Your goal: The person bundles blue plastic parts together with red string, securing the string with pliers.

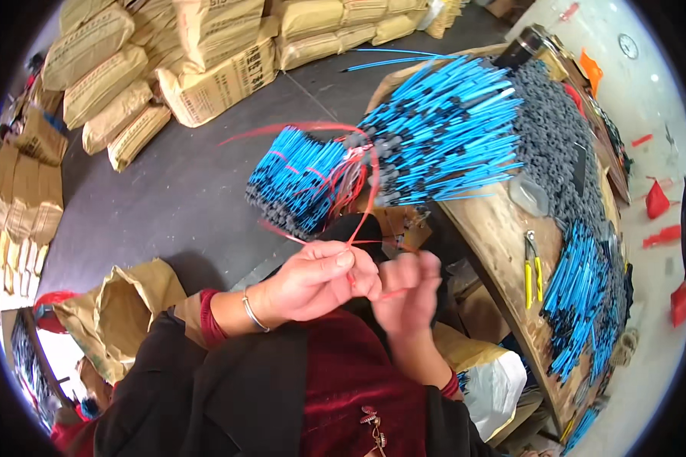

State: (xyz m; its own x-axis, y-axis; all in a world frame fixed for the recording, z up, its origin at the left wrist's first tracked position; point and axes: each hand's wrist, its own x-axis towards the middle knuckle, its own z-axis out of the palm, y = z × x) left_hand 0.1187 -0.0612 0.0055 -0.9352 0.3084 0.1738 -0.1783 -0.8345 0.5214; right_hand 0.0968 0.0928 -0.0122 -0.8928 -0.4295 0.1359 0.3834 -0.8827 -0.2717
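Note:
Pinched in the fingers of my left hand (318, 280) is a thin red plastic strip (373, 183), which loops up and curves away to the far left. My right hand (408, 298) is close beside it with curled fingers, partly blurred, and a short piece of red strip runs between the two hands into its grip. Beyond my hands, bundles of blue rods with dark grey ends (296, 171) stand together, with red strips around them. More red strips (351, 179) hang loose at their right side.
A wooden table (476, 209) on the right carries a heap of blue rods (450, 126), grey pieces (552, 133), yellow-handled pliers (532, 270) and a clear plastic dish (527, 196). An open paper sack (156, 286) stands at left. Full sacks (213, 84) are stacked behind.

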